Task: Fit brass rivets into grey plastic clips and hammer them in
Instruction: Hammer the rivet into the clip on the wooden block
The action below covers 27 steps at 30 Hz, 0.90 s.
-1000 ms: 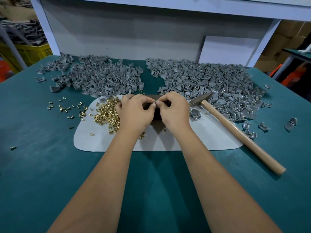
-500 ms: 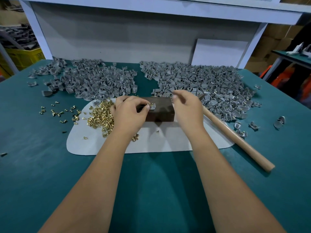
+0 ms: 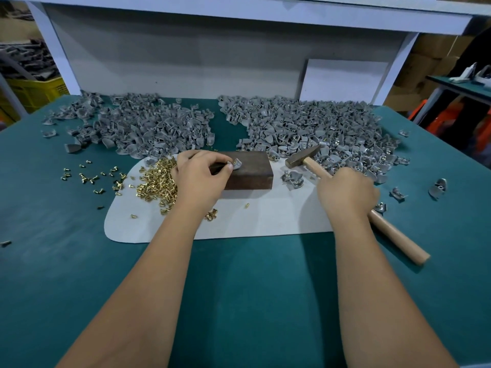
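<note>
Clip [image 3: 237, 164] with a brass rivet sits on top of the dark block [image 3: 249, 173], pinched there between my left hand's [image 3: 199, 179] thumb and fingertip. My right hand [image 3: 346, 192] curls around the wooden hammer [image 3: 305, 159] handle, its head lying on the white mat [image 3: 265, 221]. Loose rivets [image 3: 156, 179] lie just left of my left hand. Beyond the block lie two grey clip heaps [image 3: 318, 126], a bare green strip between them.

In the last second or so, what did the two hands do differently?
The right hand left the clip, swung out to the right and gripped the hammer by its handle. The left hand kept pinching the clip on the dark block. Rivet heap and clip piles lie unchanged.
</note>
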Each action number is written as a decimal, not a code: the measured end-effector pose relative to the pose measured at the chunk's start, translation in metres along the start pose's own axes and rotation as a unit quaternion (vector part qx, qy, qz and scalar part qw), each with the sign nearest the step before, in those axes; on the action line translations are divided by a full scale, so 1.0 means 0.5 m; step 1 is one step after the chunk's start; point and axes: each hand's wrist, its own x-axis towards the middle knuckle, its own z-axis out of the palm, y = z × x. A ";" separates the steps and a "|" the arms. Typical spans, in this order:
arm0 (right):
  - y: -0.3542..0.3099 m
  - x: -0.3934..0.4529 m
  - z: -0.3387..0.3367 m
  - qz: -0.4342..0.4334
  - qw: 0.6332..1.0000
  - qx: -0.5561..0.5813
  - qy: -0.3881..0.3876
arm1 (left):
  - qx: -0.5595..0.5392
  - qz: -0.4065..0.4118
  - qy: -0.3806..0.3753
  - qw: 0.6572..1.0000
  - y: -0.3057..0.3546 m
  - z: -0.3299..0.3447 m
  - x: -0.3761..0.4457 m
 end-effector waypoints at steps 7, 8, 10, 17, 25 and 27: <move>-0.021 -0.011 -0.003 -0.026 0.999 0.019 0.008 | 0.001 -0.007 0.007 1.000 0.003 -0.002 -0.001; -0.028 -0.016 -0.007 -0.028 0.999 0.036 0.018 | 0.004 -0.010 0.013 1.000 0.003 -0.001 0.000; -0.042 -0.027 -0.019 -0.045 0.996 0.069 0.043 | 0.018 -0.020 0.033 0.999 0.005 0.002 0.001; -0.093 -0.095 -0.062 -0.215 0.952 0.167 0.143 | 0.051 -0.052 0.048 0.996 0.008 0.019 0.007; -0.111 -0.135 -0.070 -0.231 0.947 0.140 0.173 | 0.019 -0.067 0.067 0.995 0.003 0.025 0.010; -0.111 -0.134 -0.076 -0.221 0.944 0.148 0.194 | 0.038 -0.054 0.082 0.994 0.001 0.027 0.012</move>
